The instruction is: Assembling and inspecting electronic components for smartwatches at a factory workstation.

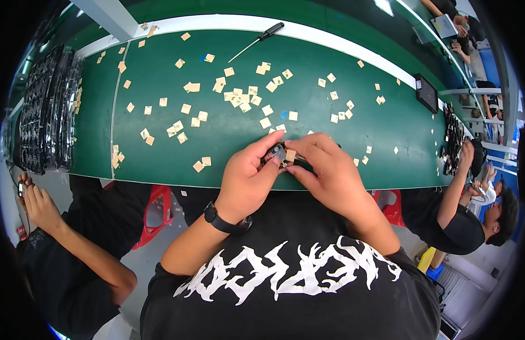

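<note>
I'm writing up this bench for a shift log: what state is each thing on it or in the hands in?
Left hand: closed on the small dark device
Right hand: fingers bent beside it, exact grip unclear
Small dark device: held, partly hidden
Tan square by the right fingertips: stuck or loose, cannot tell
Screwdriver: lying down, not held
Loose squares: scattered, some overlapping
Dark wristband: worn, left wrist

A small black, rounded electronic device (277, 152), its inner parts partly exposed, is held over the six o'clock edge of the desk (228, 147), partly hidden; a flat tan square pad (290, 154) shows at its three o'clock, attachment unclear
</note>
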Tool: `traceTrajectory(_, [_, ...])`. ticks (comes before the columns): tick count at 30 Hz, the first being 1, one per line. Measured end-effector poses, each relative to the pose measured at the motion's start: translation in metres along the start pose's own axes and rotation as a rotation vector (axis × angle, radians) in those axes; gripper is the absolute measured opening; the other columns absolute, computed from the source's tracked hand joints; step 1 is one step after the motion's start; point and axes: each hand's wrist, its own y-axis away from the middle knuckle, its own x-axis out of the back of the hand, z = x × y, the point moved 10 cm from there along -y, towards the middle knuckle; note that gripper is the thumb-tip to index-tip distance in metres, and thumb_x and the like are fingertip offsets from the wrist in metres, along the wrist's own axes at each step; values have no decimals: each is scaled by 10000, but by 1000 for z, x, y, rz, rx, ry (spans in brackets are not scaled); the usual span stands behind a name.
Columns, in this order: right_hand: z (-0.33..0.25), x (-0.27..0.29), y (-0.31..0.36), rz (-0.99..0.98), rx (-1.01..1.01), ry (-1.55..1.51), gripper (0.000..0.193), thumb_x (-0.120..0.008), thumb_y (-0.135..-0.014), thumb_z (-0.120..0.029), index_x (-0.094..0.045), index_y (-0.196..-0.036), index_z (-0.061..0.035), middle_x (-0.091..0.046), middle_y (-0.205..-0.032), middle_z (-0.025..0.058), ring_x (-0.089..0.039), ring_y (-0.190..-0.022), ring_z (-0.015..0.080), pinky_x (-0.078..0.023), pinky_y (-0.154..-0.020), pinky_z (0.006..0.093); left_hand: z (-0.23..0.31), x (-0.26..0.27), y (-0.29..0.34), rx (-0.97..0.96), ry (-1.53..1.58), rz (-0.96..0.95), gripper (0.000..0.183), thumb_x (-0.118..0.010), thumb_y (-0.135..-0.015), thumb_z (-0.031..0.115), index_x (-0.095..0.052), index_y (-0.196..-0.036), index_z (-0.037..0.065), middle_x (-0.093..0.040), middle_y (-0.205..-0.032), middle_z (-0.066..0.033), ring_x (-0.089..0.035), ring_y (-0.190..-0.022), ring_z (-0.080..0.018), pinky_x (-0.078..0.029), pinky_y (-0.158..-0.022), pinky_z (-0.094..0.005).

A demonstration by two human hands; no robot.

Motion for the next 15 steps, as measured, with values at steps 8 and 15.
traceTrajectory(8, [4,3,7,20,78,-9,213,-731,-853,-43,-721,-1065,-40,-693,-914,80,-676,-735,239,-536,-633,347,5,-4,1,-110,-25,12,464,-451,-1029,-55,-419,-1491,-35,-591,-1381,-197,-619,-1210,-198,-525,-1025,-338])
traceTrajectory(15, [41,-21,16,75,-360,-514,133,-720,-925,-75,-725,-1023,15,-703,-803,57,-542,-643,42,-452,-590,236,9,-5,0,-135,-135,21,398,-436,-1032,-54,-426,-1430,-42,-591,-1356,-186,-590,-1234,-198,-507,-1043,-347])
